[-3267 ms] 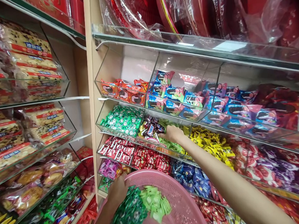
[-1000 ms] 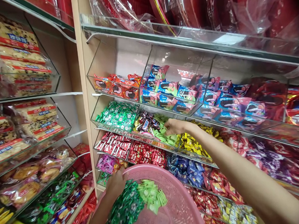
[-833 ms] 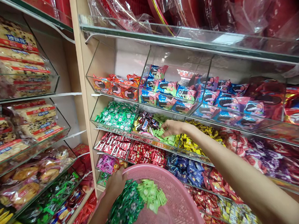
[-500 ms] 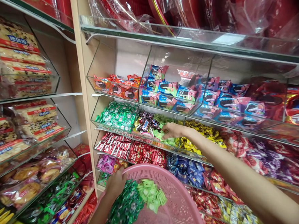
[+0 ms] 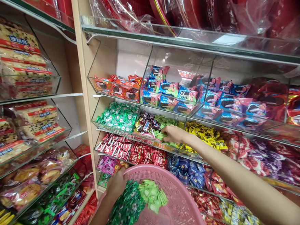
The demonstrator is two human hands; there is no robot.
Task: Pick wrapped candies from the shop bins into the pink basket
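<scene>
My left hand [image 5: 117, 181] is closed around the rim of a pink perforated plastic basket [image 5: 170, 179]. Dark green wrapped candies [image 5: 128, 206] lie in the basket's left part, with a pile of light green wrapped candies [image 5: 153, 196] beside them. My right hand [image 5: 174, 134] reaches into a clear shelf bin, its fingers curled down on light green packets there; the fingertips are partly hidden. Just left of those fingers are dark brown Snickers bars [image 5: 146, 124]. Bright green wrapped candies [image 5: 118, 116] fill the bin farther left.
Yellow wrapped candies [image 5: 205, 136] lie right of my right hand. Overhead runs a glass shelf edge [image 5: 186, 39], with blue cookie packs [image 5: 166, 87] in the bins beneath it. Blue wrapped candies [image 5: 186, 170] sit behind the basket. Packaged pastries [image 5: 21, 71] line the left shelves.
My right hand has shifted slightly down and to the right within the bin, its fingers lower among the light green packets. My left hand and the basket are nearly unchanged.
</scene>
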